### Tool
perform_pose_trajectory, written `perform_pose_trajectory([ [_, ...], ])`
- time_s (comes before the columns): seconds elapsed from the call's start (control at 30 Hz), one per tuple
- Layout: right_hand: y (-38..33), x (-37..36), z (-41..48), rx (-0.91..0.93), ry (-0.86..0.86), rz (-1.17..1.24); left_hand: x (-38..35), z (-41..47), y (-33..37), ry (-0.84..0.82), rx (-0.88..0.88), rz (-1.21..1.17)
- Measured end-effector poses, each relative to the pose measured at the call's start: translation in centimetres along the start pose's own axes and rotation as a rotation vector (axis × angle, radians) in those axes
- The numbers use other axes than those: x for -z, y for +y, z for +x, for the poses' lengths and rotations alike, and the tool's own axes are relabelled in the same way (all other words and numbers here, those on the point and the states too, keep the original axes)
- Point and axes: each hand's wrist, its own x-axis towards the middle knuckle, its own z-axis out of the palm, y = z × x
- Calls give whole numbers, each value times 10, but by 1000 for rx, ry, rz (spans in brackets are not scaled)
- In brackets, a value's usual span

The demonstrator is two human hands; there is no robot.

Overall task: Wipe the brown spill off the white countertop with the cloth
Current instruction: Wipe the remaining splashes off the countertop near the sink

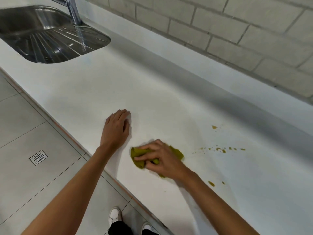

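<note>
Gripping the olive-green cloth with the right hand, curling the fingers over the bunched fabric and pressing it down on the white countertop, near the front edge. Resting the left hand flat on the countertop just beside the cloth, to the left and a little farther back, with fingers straight and close together, holding nothing. Probably bracing the body with it.

Judging the task as being in progress, perhaps around the middle. Seeing no brown marks around the cloth or to its left. Seeing the brown spill lying to the right of the cloth, as a row of small drops apart from it. Also noticing a back spot farther from the front edge, and front spots beside the right forearm. Not touching any of these with the cloth now. Most likely needing to carry the cloth rightward over the row, then to the separate spots. Not being able to tell whether anything brown is lying under the cloth itself.
</note>
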Motion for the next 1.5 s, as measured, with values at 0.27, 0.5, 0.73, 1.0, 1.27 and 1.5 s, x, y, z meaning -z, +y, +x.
perform_pose_trajectory([
  [0.27,24,33,-1,-157,168,19,-1,-2,4,18,13,10],
  [0.5,-14,-7,-12,47,-20,-48,1,-2,5,22,4,8],
  [0.73,17,29,-43,-95,75,20,6,-3,12,20,-15,15],
  [1.0,-9,-2,-36,-27,59,-39,10,-1,13,7,-20,40],
  [1.27,0,19,-70,-284,287,14,11,-2,11,16,-48,-16],
  [1.5,-31,-15,-54,-263,248,-81,14,-3,12,-36,-36,-6],
])
